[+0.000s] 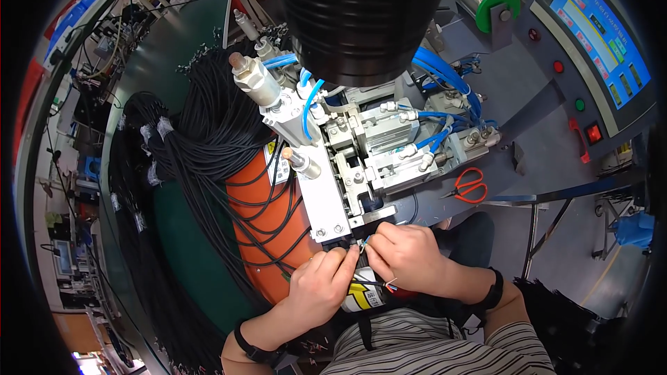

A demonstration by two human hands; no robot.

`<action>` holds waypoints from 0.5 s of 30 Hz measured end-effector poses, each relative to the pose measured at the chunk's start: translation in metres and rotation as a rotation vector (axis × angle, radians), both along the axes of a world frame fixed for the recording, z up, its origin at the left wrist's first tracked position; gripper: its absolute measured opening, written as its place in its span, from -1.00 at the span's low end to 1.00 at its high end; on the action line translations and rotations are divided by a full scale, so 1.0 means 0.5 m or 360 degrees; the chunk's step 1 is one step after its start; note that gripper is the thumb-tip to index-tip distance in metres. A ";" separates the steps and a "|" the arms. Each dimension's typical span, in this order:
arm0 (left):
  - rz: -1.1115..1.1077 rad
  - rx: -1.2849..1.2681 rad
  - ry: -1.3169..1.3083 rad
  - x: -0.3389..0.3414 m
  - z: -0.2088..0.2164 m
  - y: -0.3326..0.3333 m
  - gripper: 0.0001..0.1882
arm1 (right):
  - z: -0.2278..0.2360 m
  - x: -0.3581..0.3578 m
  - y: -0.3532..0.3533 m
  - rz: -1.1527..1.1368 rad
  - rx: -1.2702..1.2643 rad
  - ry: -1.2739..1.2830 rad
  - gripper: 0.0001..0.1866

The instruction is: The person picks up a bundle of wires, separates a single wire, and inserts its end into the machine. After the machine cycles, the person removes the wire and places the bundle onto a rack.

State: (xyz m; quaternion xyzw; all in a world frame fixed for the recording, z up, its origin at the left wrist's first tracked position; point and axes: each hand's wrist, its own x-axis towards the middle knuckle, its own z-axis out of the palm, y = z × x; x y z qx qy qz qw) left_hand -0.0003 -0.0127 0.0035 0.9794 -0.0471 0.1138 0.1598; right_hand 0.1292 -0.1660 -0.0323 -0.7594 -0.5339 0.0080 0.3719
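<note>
While the left hand [316, 288] closes around a black cable [369, 282], the right hand [410, 257] pinches thin wires [364, 243] just beside it, the machine [324, 203] beyond both grips.

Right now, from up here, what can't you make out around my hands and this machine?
All in the head view:
- Thin wires between the hands: tiny, partly covered by the left hand and right hand.
- Machine: part hidden behind the black cylinder.
- Screen: finer lettering too small.
</note>
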 end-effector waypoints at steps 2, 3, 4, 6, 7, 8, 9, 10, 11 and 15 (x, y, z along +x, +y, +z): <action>-0.0105 0.0042 0.0051 -0.003 -0.006 0.009 -0.49 | -0.004 0.002 0.000 0.0021 0.0013 0.0080 -0.93; -0.0105 0.0039 0.0053 -0.002 -0.007 0.009 -0.49 | -0.005 0.003 0.000 0.0031 0.0020 0.0120 -0.94; -0.0098 0.0021 0.0064 -0.002 -0.007 0.009 -0.49 | -0.006 0.003 0.000 0.0032 0.0018 0.0123 -0.94; -0.0086 -0.0014 0.0086 -0.002 -0.007 0.009 -0.49 | -0.008 0.004 0.000 0.0044 0.0035 0.0179 -0.94; -0.0085 -0.0014 0.0088 -0.002 -0.007 0.010 -0.49 | -0.009 0.004 0.001 0.0050 0.0044 0.0207 -0.94; -0.0082 -0.0005 0.0090 -0.001 -0.006 0.010 -0.49 | -0.010 0.003 0.002 0.0050 0.0044 0.0208 -0.94; -0.0080 0.0003 0.0091 0.000 -0.005 0.009 -0.49 | -0.011 0.002 0.002 0.0029 0.0057 0.0205 -0.94; -0.0078 0.0011 0.0092 0.001 -0.005 0.009 -0.49 | -0.013 0.001 0.002 0.0008 0.0071 0.0201 -0.93; -0.0079 0.0009 0.0092 0.001 -0.004 0.009 -0.49 | -0.014 0.000 0.003 -0.0013 0.0085 0.0197 -0.92; -0.0082 0.0004 0.0152 0.000 0.001 0.015 -0.49 | -0.018 -0.003 0.006 -0.0030 0.0136 0.0068 -0.92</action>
